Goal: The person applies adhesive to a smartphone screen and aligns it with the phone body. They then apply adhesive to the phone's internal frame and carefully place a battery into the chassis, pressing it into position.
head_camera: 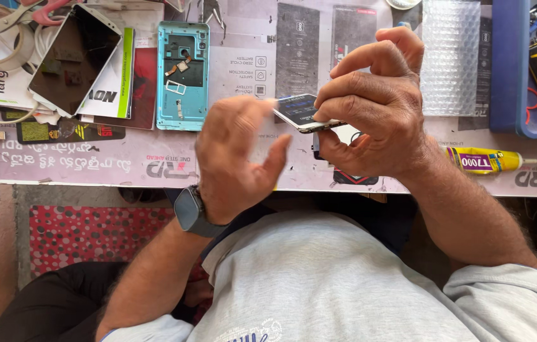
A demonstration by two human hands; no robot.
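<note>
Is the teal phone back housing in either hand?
No, the teal housing lies on the bench, apart from both hands; the right hand holds a phone.

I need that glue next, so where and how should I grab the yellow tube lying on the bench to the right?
Probably best to grip the yellow glue tube across its wide body, coming from above. It lies flat on the table with its thin nozzle pointing right and open space around it, just beside the right hand wrist.

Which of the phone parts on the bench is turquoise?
The open phone back housing, lying flat beside the white-framed screen panel; other parts are white or dark.
</note>
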